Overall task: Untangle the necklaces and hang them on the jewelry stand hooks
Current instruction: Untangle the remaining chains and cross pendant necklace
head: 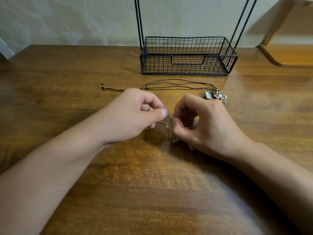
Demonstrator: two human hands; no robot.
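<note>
Silver chain necklace [168, 123] is pinched between the fingers of the left hand [135, 114] and right hand [201, 119] above the desk [152, 184]; black cord necklaces [177, 84] lie before the jewelry stand [187, 55].

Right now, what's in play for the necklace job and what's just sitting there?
In play: silver chain, pinched by left hand and right hand; cord necklaces with pendants; wire stand, hooks out of view.
Lying about: table; wooden furniture, right rear.
</note>
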